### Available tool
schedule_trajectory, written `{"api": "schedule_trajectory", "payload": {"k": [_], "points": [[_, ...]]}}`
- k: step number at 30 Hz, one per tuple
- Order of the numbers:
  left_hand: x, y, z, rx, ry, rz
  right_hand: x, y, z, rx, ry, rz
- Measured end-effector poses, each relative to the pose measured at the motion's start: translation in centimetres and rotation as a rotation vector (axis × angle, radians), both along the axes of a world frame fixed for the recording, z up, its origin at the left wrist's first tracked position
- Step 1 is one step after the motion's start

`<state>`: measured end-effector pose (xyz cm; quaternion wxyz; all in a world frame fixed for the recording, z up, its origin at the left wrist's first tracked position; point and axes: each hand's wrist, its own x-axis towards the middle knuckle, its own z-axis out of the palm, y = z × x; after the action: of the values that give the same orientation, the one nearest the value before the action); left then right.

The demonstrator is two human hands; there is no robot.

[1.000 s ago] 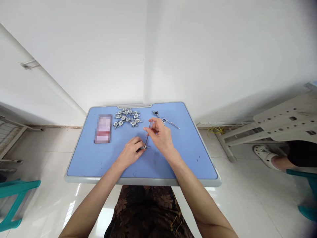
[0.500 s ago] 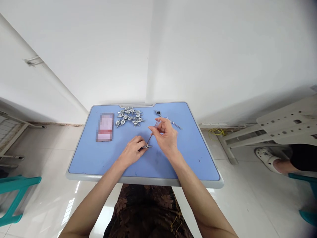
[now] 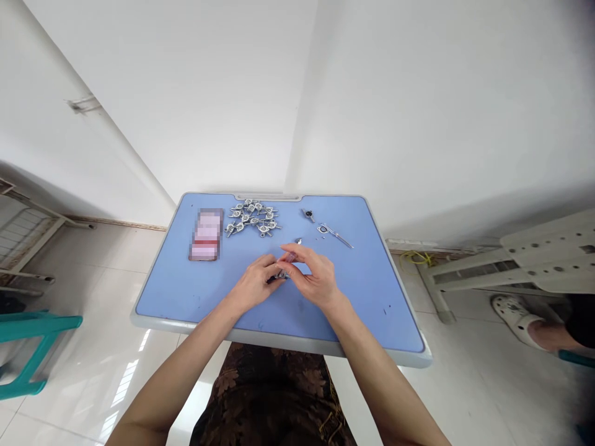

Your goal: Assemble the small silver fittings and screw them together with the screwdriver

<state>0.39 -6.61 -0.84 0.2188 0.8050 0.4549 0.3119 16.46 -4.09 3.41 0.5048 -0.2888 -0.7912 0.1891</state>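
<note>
My left hand (image 3: 256,282) rests on the table with its fingers closed on a small metal fitting (image 3: 283,274), mostly hidden by the fingers of both hands. My right hand (image 3: 315,272) meets it from the right, fingertips pinching the pinkish clear handle of a screwdriver (image 3: 291,256); its shaft is hidden. Just beyond the right fingers lies a small metal piece (image 3: 299,240). A heap of several similar metal fittings (image 3: 251,217) with round openings sits farther back.
A phone (image 3: 206,235) with a blurred screen lies at the left of the blue table (image 3: 186,297). At back right are a dark-centred fitting (image 3: 308,214), a flat ringed part (image 3: 322,229), tweezers (image 3: 341,237) and tiny loose bits. A person's foot in a clog (image 3: 515,319) is on the right.
My right hand has lowered, bringing the screwdriver handle down close to the left hand. The view has swung slightly, so the table appears shifted to the right.
</note>
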Motion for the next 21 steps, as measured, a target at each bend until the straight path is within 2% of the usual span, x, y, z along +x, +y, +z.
{"api": "schedule_trajectory", "payload": {"k": [11,21], "points": [[0.15,0.17,-0.11,-0.074,-0.084,0.023,0.13,0.05,-0.14,-0.016,-0.052,-0.002],[0.05,0.25,-0.2,-0.056,-0.082,0.019,0.21,0.02,-0.13,-0.029,-0.06,-0.005]]}}
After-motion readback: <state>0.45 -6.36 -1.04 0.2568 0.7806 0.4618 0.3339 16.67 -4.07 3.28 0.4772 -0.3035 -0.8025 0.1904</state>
